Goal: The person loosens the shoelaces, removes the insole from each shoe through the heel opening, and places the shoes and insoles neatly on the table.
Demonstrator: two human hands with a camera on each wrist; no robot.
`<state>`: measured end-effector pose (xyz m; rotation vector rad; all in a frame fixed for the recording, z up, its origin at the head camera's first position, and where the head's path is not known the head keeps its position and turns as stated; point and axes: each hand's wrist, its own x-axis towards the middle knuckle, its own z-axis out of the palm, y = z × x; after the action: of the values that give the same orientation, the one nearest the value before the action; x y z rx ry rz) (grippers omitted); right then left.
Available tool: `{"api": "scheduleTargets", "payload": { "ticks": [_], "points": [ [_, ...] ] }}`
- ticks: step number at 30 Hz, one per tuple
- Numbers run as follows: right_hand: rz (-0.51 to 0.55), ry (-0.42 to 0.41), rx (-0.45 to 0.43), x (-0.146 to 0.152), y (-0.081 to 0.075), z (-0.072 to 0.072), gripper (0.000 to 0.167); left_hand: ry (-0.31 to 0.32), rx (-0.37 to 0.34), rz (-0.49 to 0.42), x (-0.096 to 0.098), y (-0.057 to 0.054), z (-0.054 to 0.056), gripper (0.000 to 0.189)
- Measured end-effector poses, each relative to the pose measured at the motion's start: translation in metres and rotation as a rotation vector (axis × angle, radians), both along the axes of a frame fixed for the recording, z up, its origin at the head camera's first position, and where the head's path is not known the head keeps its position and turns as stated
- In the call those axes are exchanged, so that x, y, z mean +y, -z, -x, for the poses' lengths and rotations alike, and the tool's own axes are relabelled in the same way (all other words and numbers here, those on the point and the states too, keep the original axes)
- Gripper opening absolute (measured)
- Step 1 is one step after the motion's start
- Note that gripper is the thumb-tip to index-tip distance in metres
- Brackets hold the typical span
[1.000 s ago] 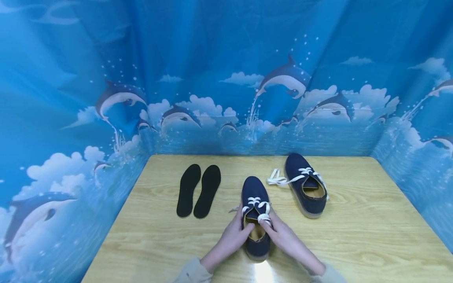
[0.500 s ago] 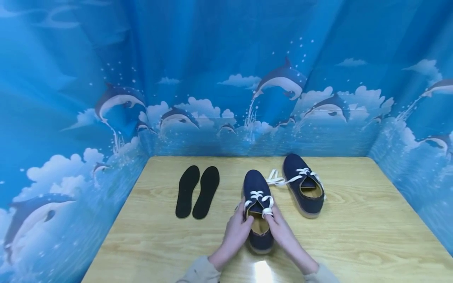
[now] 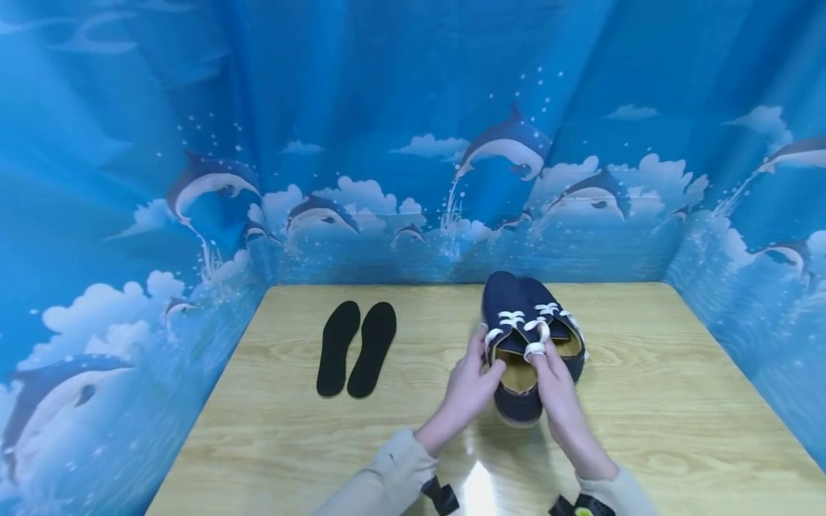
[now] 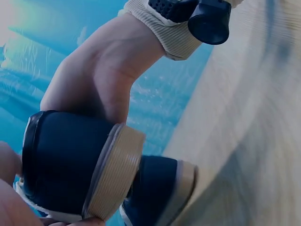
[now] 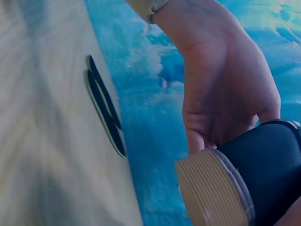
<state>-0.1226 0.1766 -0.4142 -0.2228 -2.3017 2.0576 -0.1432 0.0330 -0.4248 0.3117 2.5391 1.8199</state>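
Both hands grip a navy lace-up canvas shoe [image 3: 500, 295] by its sides, toe pointing away, above the table. My left hand [image 3: 471, 385] has its thumb inside the opening at the left. At the other side, my right hand [image 3: 556, 387] pinches the collar near the white laces [image 3: 535, 347]. A second navy shoe [image 3: 572, 367] stands just behind and right, partly covered by the held one. In the left wrist view the held shoe's heel [image 4: 70, 162] shows its ribbed tan sole, apart from the tabletop. The fingers under the shoe are largely hidden.
Two black insoles [image 3: 372, 351] lie side by side at the left of the wooden table [image 3: 290, 444]. A blue dolphin-print curtain [image 3: 387, 143] rises along the back and both sides. Small black cameras [image 3: 442, 496] are strapped to the wrists.
The held shoe has been lifted from the table and carried right and away, with both hands round it. It now overlaps the second shoe, which stays in place like the insoles.
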Motion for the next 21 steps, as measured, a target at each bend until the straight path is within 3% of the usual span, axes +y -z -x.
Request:
{"api": "scheduleTargets", "payload": {
  "ticks": [6,11,16,21],
  "points": [
    [0.046,0.087,0.009,0.036,-0.015,-0.009,0.057,0.108,0.043,0.065,0.033,-0.013,0.004,0.066],
    [0.107,0.200,0.005,0.068,-0.018,-0.018,0.055,0.188,0.100,0.125,0.065,-0.018,0.001,0.068],
    [0.173,0.335,0.022,0.099,-0.014,-0.024,0.054,0.290,0.143,0.158,0.097,-0.015,-0.002,0.071],
    [0.234,0.449,0.012,0.124,-0.006,-0.024,0.054,0.400,0.090,0.112,0.124,-0.004,-0.006,0.078]
  ]
}}
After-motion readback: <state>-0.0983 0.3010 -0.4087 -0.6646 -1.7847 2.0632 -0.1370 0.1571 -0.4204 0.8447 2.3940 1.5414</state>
